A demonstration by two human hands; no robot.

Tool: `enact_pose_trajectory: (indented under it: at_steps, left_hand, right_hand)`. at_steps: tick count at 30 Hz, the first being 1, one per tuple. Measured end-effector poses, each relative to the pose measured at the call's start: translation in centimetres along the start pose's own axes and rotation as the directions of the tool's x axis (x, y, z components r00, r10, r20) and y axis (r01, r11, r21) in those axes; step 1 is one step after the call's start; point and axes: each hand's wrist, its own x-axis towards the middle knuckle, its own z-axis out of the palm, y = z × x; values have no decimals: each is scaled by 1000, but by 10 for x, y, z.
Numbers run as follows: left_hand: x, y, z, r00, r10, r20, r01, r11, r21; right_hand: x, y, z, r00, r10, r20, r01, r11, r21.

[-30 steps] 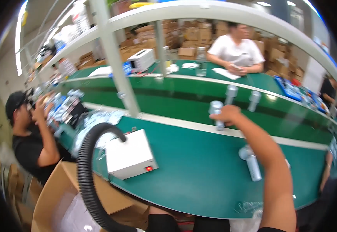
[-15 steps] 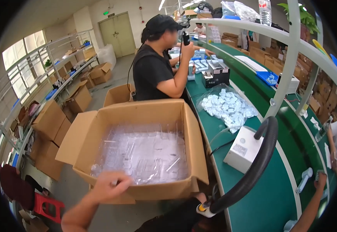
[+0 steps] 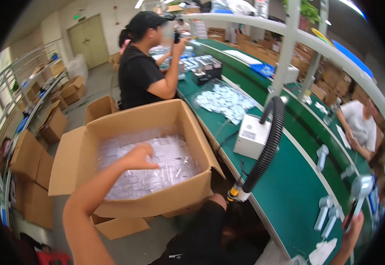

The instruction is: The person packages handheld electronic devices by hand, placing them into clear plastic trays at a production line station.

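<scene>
My left hand [image 3: 140, 156] reaches over a large open cardboard box [image 3: 135, 204], thumb stretched out apart from the fingers. Below it lie many clear plastic pieces [image 3: 132, 187], shaped like thin transparent covers. No piece shows in that hand, though its fingertips are partly hidden. At the far right, my right hand [image 3: 355, 226] is closed round the handle of a pale blue handheld device [image 3: 363, 186] with a wide, shiny head, held up above the green conveyor. Similar pale blue devices [image 3: 322, 213] lie beside it on the green surface.
A white box-shaped machine [image 3: 253, 136] with a black corrugated hose [image 3: 269, 145] stands on the green bench. Behind it lies a bag of small pale blue parts [image 3: 225, 100]. A person in black [image 3: 146, 75] works beyond the box; another in white [image 3: 358, 126] sits across the conveyor.
My left hand has moved from the box's near edge to over the plastic pieces. My right hand now holds a pale blue device up. The view has swung to the right.
</scene>
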Motion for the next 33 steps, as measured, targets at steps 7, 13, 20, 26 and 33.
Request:
enact_pose_trajectory:
  at_steps: [7, 13, 20, 26, 33]
  left_hand:
    - [-103, 154, -65, 867, -86, -491, -395, 484, -781]
    - [-46, 264, 118, 991, 127, 27, 8, 146, -989]
    - [13, 288, 168, 999, -50, -12, -11, 20, -1000]
    - [-38, 254, 160, 994, -84, -72, -38, 346, -937]
    - [-57, 240, 168, 985, -174, 17, 34, 95, -995]
  right_hand:
    - [-187, -19, 139, 862, 391, 322, -506, 617, 603]
    - [-139, 11, 253, 822, 495, 281, -541, 527, 655]
    - [-141, 20, 299, 715, 622, 319, -697, 607, 381]
    - [-126, 35, 349, 767, 455, 452, -616, 719, 321]
    - [-61, 10, 414, 739, 428, 520, -664, 595, 454]
